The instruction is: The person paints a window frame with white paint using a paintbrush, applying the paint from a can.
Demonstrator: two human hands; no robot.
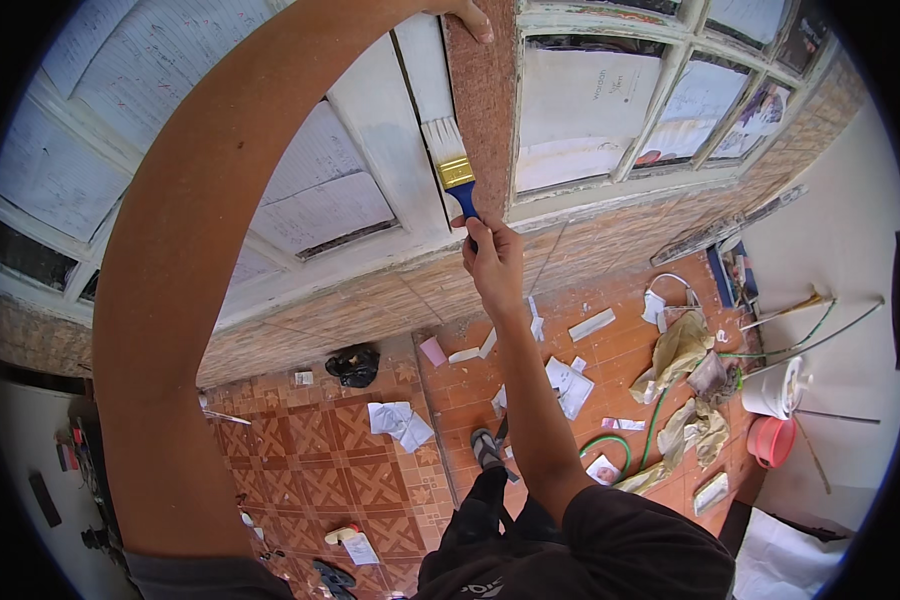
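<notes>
My right hand (493, 259) grips the blue handle of a flat paintbrush (456, 174). The brush has a gold-coloured ferrule, and its white-coated bristles lie against the edge of a white-painted wooden frame strip (427, 67). Beside this strip runs a reddish-brown, unpainted-looking post (487, 112). At the top edge of the view, my left hand (469, 16) touches that post; it is partly cut off, so its grip is unclear. My left arm arches across the window panes on the left. A dark gap separates the strip from the wider white frame (379, 120).
Paper covers the panes of the right window (585, 112). On the tiled floor (345, 450) lie paper scraps (570, 386), a black plastic bag (352, 365), crumpled brown paper (675, 349) and a green hose (652, 427). A white bucket (769, 390) and a red basin (771, 442) stand at right.
</notes>
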